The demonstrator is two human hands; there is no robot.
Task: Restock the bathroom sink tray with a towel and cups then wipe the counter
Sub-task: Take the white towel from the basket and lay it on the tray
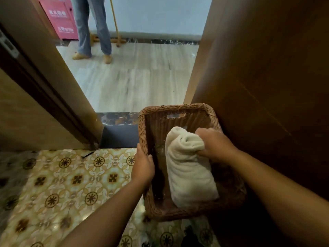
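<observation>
Lift towel (pixel 188 168) clear using right hand (pixel 212 144) gripping its 12 o'clock end, left hand (pixel 143 166) steadying basket (pixel 142 125) rim at 9 o'clock.

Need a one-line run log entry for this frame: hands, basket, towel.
left hand grips wicker basket rim | right hand grips rolled white towel in basket | cups not visible | at doorway, patterned floor

Dim foreground, bright doorway — blurred, warped edges

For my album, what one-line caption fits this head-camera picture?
Left hand grips the wicker basket's rim while the right hand holds a rolled white towel inside it.
</observation>
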